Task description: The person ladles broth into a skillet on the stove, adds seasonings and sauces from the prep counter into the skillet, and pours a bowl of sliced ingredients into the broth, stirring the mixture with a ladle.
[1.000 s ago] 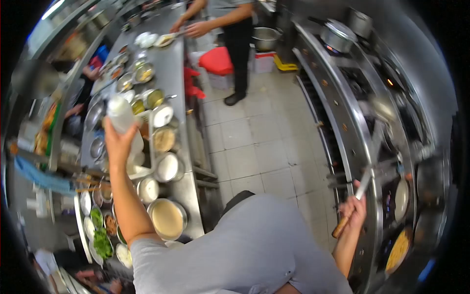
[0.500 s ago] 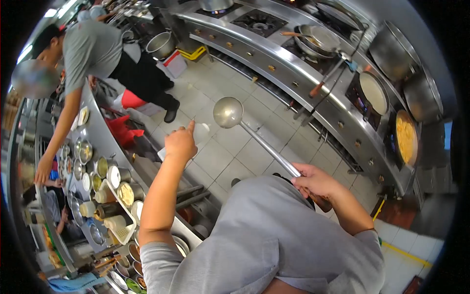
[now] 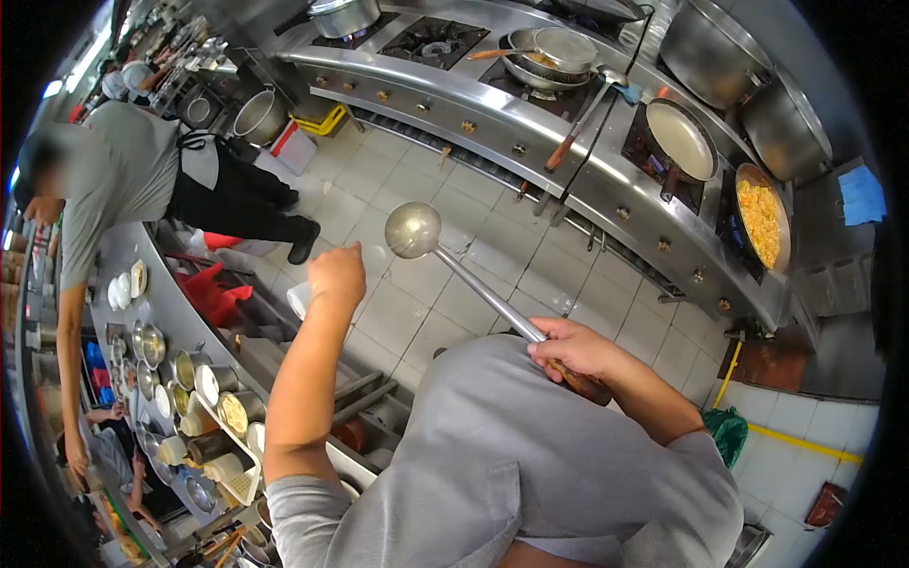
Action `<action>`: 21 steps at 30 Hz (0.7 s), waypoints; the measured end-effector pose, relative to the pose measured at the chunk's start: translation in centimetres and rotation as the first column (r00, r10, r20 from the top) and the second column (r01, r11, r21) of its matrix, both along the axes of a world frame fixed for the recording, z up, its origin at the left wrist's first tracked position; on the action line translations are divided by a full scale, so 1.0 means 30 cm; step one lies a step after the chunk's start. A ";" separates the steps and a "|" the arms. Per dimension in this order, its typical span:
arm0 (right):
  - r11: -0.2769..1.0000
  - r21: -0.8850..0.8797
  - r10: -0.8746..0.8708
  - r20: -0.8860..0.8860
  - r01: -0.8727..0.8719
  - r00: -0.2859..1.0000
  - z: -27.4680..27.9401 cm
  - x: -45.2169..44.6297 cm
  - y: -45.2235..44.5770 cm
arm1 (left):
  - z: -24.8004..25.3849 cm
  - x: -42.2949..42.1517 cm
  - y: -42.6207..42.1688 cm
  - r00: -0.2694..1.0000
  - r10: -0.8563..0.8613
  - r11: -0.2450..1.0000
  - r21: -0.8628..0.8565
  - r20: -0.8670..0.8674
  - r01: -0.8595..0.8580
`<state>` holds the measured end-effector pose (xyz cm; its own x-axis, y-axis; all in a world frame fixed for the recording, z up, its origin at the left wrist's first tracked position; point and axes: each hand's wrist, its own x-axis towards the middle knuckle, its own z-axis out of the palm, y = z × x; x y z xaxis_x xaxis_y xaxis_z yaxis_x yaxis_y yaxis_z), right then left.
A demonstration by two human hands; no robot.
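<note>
Near the middle, my left hand (image 3: 337,276) is closed around a white squeeze bottle (image 3: 298,299), which is mostly hidden behind the hand and forearm. My right hand (image 3: 574,348) grips the wooden-ended handle of a long metal ladle (image 3: 483,290). The ladle's round bowl (image 3: 413,230) is over the floor, just right of my left hand and apart from it. At the right, a pan with pale, smooth contents (image 3: 680,138) sits on the stove beside a pan of yellow-orange food (image 3: 759,221).
A co-worker (image 3: 142,180) leans over the steel counter (image 3: 156,293) at the left. Bowls, containers and a white bottle basket (image 3: 248,481) line that counter. The stove front (image 3: 454,114) curves along the top and right. A frying pan (image 3: 549,76) and large pots (image 3: 715,52) stand there.
Since one second ago, my left hand and the bottle have left the counter, and the ladle has moved from the stove to over the floor. The view has turned toward the stove.
</note>
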<state>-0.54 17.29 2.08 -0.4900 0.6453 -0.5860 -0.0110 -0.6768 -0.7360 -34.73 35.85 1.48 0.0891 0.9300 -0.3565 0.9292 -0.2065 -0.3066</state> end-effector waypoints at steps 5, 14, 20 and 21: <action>1.000 -0.007 -0.007 0.012 0.007 1.000 0.014 0.001 0.014 | 0.006 0.016 0.005 1.000 0.002 1.000 0.005 0.005 -0.002; 1.000 -0.010 -0.016 -0.013 0.016 1.000 -0.001 0.014 0.030 | 0.002 0.017 0.012 1.000 0.026 0.999 -0.019 0.001 -0.026; 1.000 -0.003 -0.014 0.007 0.014 1.000 0.011 0.017 0.035 | 0.004 0.019 0.004 0.999 0.032 0.999 -0.001 0.026 -0.032; 1.000 0.000 -0.015 0.007 0.015 1.000 0.011 0.019 0.035 | 0.006 0.021 0.003 0.999 0.031 1.000 -0.001 0.026 -0.031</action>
<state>0.03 18.35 2.42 -0.4761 0.6530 -0.5890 -0.0165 -0.6763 -0.7364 -34.12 35.93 1.66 0.0693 0.9325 -0.3546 0.9428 -0.1774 -0.2823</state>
